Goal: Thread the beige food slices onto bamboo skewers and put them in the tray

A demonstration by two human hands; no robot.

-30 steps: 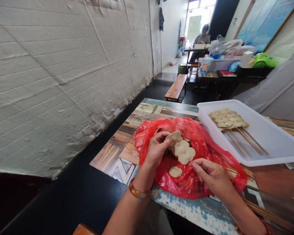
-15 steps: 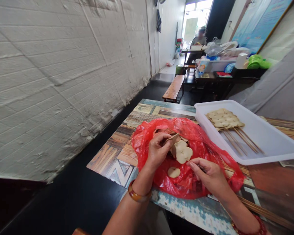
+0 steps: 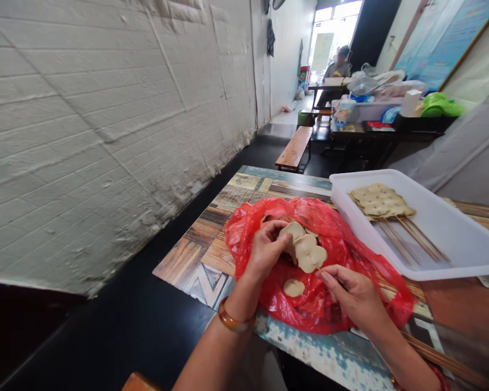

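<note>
My left hand (image 3: 265, 252) pinches a thin, round, pale beige slice (image 3: 294, 231) between thumb and fingers. Beside it are more slices (image 3: 311, 256), overlapping on a thin wooden skewer (image 3: 319, 267). The skewer's near end is pinched by my right hand (image 3: 348, 287), partly hiding the stick. Both hands are over an open red plastic bag (image 3: 281, 312), which has more slices inside, mostly covered by my left hand. One loose slice (image 3: 293, 288) lies on the bag's near side.
Right of the bag, a white plastic tray (image 3: 468, 244) holds a pile of skewered slices (image 3: 381, 200). Loose skewers (image 3: 444, 355) lie along the near right of the patterned table (image 3: 199, 244). Beyond stand a wooden bench (image 3: 295, 146), a cluttered table and a seated person (image 3: 337, 69).
The slice in my left hand has turned from nearly edge-on to showing its flat face, close against the threaded ones. The view has shifted slightly, so everything sits a little farther right.
</note>
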